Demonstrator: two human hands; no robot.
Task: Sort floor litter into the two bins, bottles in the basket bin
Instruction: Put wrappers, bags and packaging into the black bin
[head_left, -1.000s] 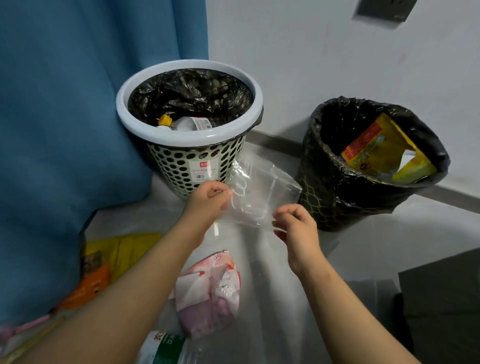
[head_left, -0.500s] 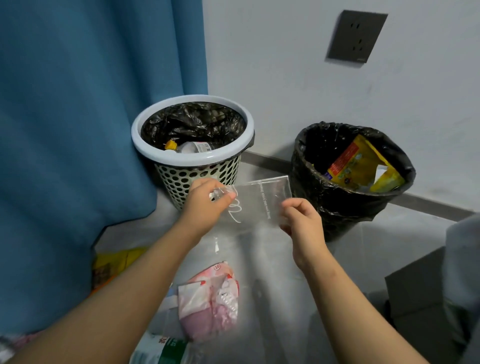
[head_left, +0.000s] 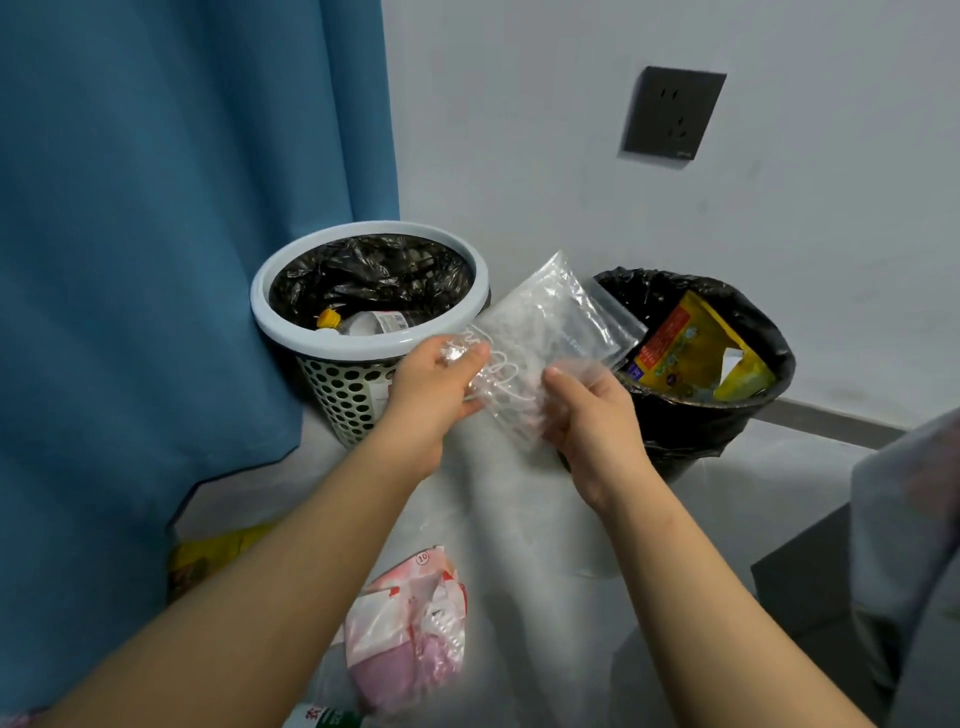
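My left grip (head_left: 431, 384) and right grip (head_left: 587, 415) both pinch the bag (head_left: 545, 332) aloft, its long axis slanting up and rightward toward the black bin (head_left: 691, 426), which sits nearer my right grip.

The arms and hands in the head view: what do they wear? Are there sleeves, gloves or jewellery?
The left forearm and the right forearm are bare to the frame edge; no sleeve shows. The left hand and the right hand wear no gloves, and no ring, watch or bracelet is visible.
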